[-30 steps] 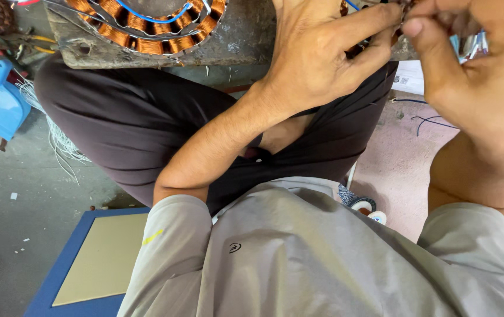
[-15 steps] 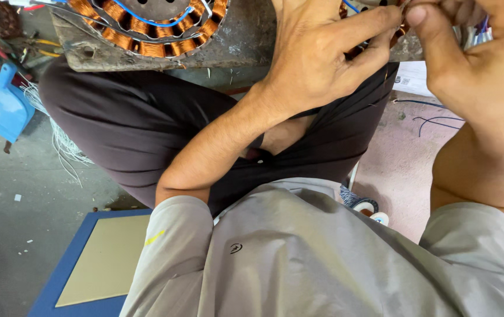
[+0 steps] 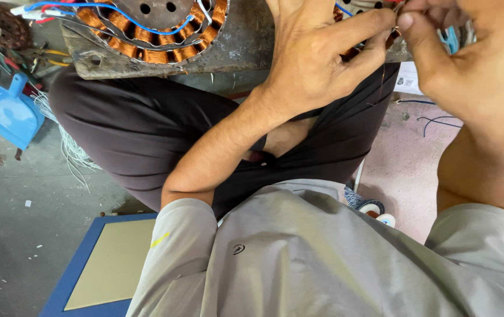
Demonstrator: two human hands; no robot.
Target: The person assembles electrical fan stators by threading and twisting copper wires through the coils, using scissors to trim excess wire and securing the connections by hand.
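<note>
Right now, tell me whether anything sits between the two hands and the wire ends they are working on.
Nothing visible does. The left hand and right hand already meet at the wire ends, fingertips pinching them directly at the top edge of the view.

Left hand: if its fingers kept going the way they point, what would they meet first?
The left hand points toward the upper right, where its fingertips already nearly meet the right hand. It would probably meet the right thumb first; depth is unclear.

I see grey concrete floor (image 3: 11, 199), littered; pink patch (image 3: 404, 170) at right. Worn grey workboard (image 3: 246, 47) at top edge. Blue plastic dustpan (image 3: 5, 111) at floor's left edge.
</note>
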